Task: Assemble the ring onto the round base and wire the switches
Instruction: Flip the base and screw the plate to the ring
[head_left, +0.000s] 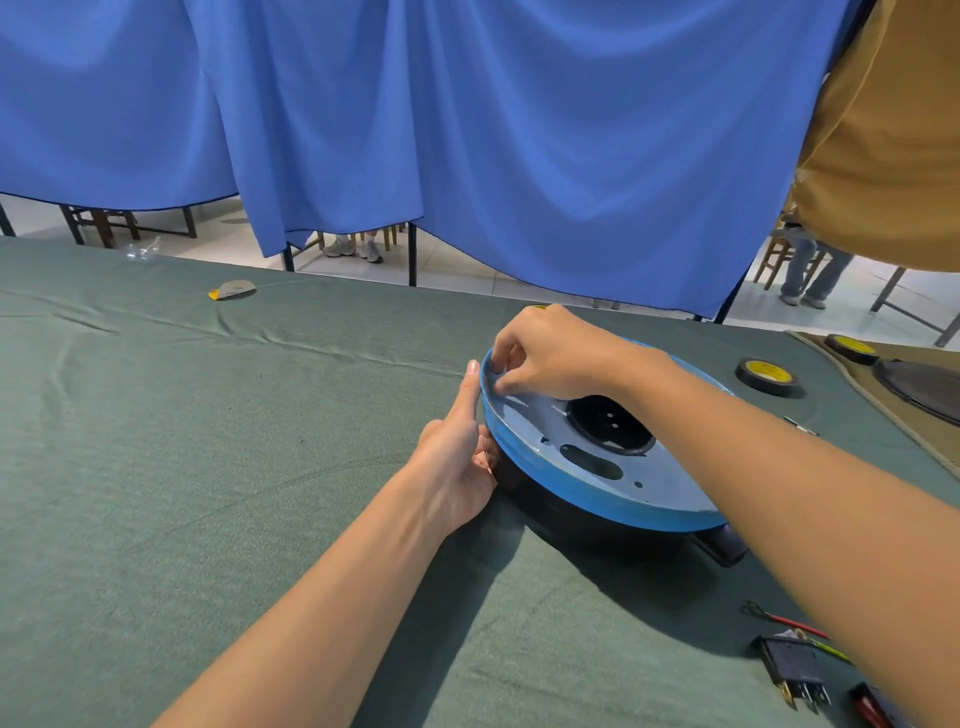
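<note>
Centre-right on the green cloth-covered table (208, 467), we steady the blue round metal base (597, 470) with 2 hands. Our left hand (457, 460) cups its left edge, thumb straight against the rim, fingers tucked beneath. Our right hand (545, 358) pinches the inner rim with curled fingertips. The risk, we judge: uneven pressure could tip the base, and our right forearm could sweep away the black rocker switch (792, 667) beside it.
</note>
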